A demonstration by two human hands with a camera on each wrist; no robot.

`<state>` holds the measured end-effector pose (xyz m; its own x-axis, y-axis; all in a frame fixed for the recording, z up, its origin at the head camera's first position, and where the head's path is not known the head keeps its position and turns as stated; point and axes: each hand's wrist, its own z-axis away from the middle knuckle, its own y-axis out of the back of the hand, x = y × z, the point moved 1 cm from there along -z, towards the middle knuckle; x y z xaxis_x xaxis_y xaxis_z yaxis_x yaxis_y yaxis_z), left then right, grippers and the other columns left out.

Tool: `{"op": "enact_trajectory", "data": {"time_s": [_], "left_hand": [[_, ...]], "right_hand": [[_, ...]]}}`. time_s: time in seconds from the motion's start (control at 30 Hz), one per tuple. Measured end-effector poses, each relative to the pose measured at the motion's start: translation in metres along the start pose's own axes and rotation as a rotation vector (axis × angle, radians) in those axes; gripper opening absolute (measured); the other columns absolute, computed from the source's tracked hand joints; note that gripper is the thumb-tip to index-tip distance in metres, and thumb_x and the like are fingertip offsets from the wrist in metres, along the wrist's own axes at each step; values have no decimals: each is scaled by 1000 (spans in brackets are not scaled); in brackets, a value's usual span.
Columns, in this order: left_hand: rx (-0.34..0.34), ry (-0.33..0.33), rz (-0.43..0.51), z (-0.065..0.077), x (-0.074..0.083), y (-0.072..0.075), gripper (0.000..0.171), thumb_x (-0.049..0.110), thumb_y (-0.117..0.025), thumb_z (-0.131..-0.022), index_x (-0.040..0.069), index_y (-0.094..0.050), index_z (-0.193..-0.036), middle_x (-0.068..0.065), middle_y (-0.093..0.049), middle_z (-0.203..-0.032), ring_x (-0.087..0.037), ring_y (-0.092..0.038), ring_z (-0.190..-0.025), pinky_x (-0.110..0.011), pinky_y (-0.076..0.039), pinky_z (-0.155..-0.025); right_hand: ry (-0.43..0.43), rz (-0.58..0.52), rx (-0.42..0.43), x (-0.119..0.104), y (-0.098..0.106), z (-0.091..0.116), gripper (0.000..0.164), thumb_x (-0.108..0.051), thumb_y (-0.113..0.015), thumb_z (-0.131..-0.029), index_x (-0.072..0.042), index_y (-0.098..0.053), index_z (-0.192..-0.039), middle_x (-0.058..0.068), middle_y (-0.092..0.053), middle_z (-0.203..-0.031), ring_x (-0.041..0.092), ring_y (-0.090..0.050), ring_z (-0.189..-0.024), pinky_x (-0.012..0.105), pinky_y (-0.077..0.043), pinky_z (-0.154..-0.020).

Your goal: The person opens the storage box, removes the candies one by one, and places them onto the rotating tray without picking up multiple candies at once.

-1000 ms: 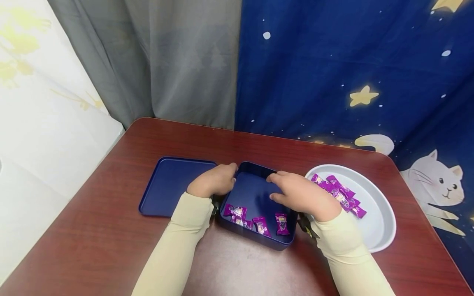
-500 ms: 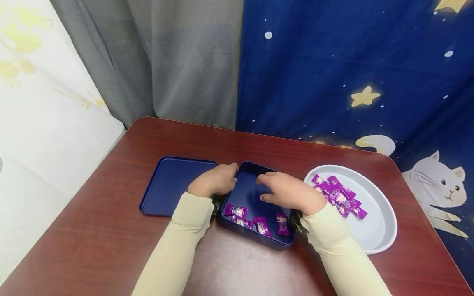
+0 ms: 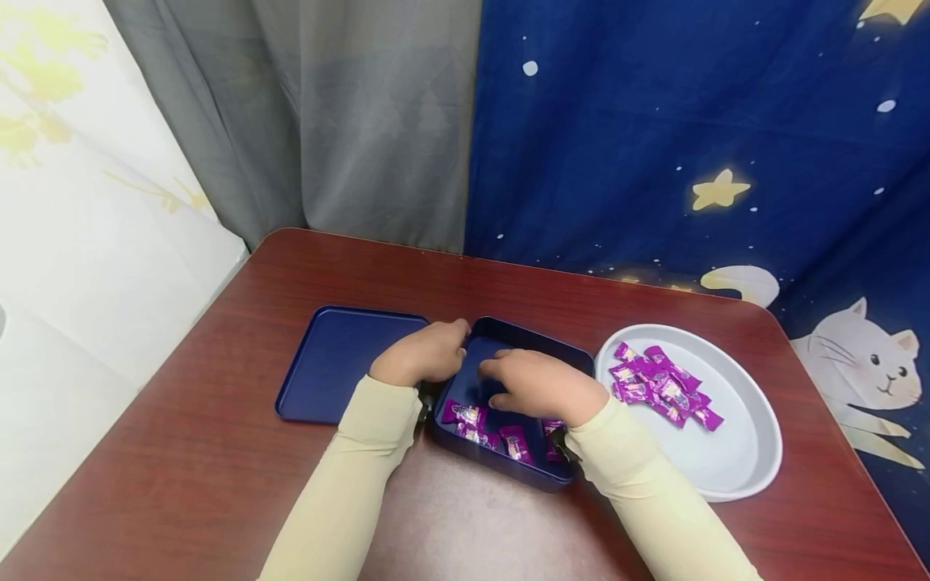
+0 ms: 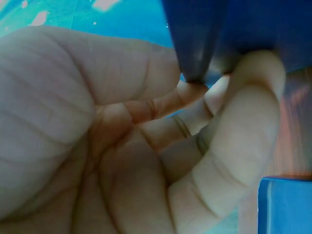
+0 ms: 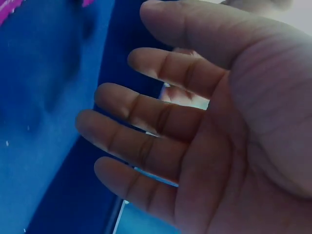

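A dark blue rectangular box [image 3: 548, 345] stands on the table, several purple-wrapped candies [image 3: 515, 443] lying along its near side. My left hand [image 3: 421, 355] grips the box's left side wall. In the left wrist view, the thumb and fingers meet the wall [image 4: 209, 34] from opposite sides. Over the middle of the box hovers my right hand [image 3: 541, 386], covering part of the inside and part of the rightmost candy. From the right wrist, its fingers [image 5: 131, 105] look spread and loosely bent, nothing in them, above the blue floor [image 5: 44, 87] of the box.
A white oval dish [image 3: 766, 464] holding a heap of purple candies [image 3: 661, 383] stands close by the box's right side. To the left lies a flat blue lid [image 3: 337, 359]. Curtains [image 3: 385, 121] hang behind the table's far edge.
My right hand has moved left and slightly lower in view, from the box's right side to over its middle. The left hand keeps its grip; the candies have not moved.
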<state>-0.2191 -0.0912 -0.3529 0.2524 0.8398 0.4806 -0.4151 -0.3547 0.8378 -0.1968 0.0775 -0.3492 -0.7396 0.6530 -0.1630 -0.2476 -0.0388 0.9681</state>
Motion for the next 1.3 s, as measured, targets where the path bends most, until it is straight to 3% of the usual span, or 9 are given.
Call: {"op": "enact_trajectory", "data": {"time_s": [0.27,0.83,1.07,1.3], "left_hand": [[-9,1,0,-1,-1,0,37,14,-45,-96,0,-45,-131,-15,-58,-122,-22,-56,-104,-44,-48,-93],[-11,-19,2,0,-1,1,35,13,-44,-97,0,-45,-129,-13,-61,-111,-19,-56,-90,-41,-49,-85],[5,-28,-8,-1,-1,0,33,12,-45,-96,-1,-47,-126,-14,-61,-113,-20,-57,-95,-42,-49,-88],[4,-20,-10,0,-1,1,35,13,-45,-96,-1,-46,-128,-16,-60,-117,-22,-57,-102,-43,-48,-92]], "right_hand": [[83,11,-46,-8,-15,-14,27,-29,-68,-83,-14,-63,-106,4,-63,-94,15,-56,-83,35,-52,-78],[193,98,63,-19,-25,-21,15,-22,-72,-78,-16,-63,-88,0,-58,-80,14,-54,-73,32,-51,-68],[157,80,55,-17,-26,-21,15,-19,-72,-76,-16,-58,-80,-2,-55,-75,13,-51,-67,32,-48,-62],[-22,35,-25,-10,-20,-16,15,-16,-71,-76,-15,-56,-75,-2,-51,-67,13,-48,-60,33,-47,-58]]}}
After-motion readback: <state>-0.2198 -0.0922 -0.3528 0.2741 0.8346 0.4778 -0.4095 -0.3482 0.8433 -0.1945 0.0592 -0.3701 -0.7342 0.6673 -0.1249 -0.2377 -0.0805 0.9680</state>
